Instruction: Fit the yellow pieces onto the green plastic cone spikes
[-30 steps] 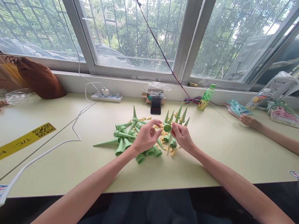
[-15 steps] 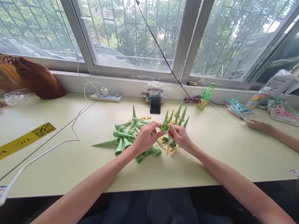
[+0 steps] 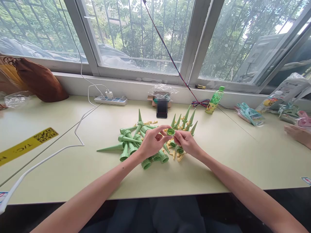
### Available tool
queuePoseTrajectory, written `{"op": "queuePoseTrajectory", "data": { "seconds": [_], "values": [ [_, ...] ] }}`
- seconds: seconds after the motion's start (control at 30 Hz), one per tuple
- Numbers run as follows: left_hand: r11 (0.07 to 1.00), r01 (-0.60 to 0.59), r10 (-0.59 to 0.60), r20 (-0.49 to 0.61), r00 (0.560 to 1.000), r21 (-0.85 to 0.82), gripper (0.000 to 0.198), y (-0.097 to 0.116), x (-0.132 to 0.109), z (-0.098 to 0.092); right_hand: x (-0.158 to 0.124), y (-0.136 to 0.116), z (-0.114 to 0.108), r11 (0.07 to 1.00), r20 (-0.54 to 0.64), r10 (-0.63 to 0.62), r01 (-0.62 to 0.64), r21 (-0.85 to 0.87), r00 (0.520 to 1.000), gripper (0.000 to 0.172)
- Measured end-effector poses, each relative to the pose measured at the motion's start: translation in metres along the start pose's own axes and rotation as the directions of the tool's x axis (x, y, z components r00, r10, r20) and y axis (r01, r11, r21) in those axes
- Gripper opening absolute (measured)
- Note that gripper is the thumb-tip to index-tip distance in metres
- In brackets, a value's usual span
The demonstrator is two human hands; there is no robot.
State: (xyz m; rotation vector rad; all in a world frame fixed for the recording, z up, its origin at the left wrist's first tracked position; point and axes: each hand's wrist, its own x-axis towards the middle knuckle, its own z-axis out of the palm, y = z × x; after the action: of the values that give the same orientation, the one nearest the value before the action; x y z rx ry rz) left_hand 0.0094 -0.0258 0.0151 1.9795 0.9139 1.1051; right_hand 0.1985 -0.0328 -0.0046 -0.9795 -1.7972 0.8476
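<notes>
Between my two hands is a green plastic watering spike (image 3: pixel 170 132), its round open end facing me and its tip hidden. My left hand (image 3: pixel 153 140) grips it from the left with thumb and fingers. On the other side my right hand (image 3: pixel 186 141) pinches at its edge; whether a small part is also between those fingertips cannot be seen. Left of my hands lies a heap of green spikes (image 3: pixel 132 137). Several spikes with yellow pieces fitted (image 3: pixel 188 121) stand behind my right hand. Small yellow valve pieces (image 3: pixel 180 157) lie loose below it.
A phone (image 3: pixel 161 108) stands against a small box behind the heap. Further back are a power strip (image 3: pixel 113 101) with a white cable and a green drink bottle (image 3: pixel 215 100). At right, another person's hand (image 3: pixel 298 135) is near bagged pink and teal items.
The spike's open end has tilted slightly upward in my fingers; both hands stay nearly in place. The other person's hand at right has moved further right, away from the teal bag.
</notes>
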Motion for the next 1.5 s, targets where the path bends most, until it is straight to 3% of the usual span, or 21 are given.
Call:
{"op": "queuePoseTrajectory", "data": {
  "seconds": [0.4,0.83,1.5],
  "values": [
    [0.985,0.084,-0.082,0.019,0.996,-0.148,0.036,0.0036,-0.0008,0.0010,-0.0020,0.0010,0.0005,0.996,-0.024,-0.034,0.031,-0.084,0.999,0.048],
    [0.877,0.261,-0.235,0.115,0.965,-0.404,0.038,0.0044,0.0026,0.0000,-0.0044,0.0012,0.0017,0.978,-0.004,-0.086,0.084,-0.193,0.996,0.043],
    [0.862,0.369,-0.344,0.135,0.929,-0.348,0.044,0.0010,0.0036,-0.0024,-0.0050,-0.0034,0.0039,0.917,-0.012,-0.233,0.215,-0.337,0.972,0.038]
  ]
}}
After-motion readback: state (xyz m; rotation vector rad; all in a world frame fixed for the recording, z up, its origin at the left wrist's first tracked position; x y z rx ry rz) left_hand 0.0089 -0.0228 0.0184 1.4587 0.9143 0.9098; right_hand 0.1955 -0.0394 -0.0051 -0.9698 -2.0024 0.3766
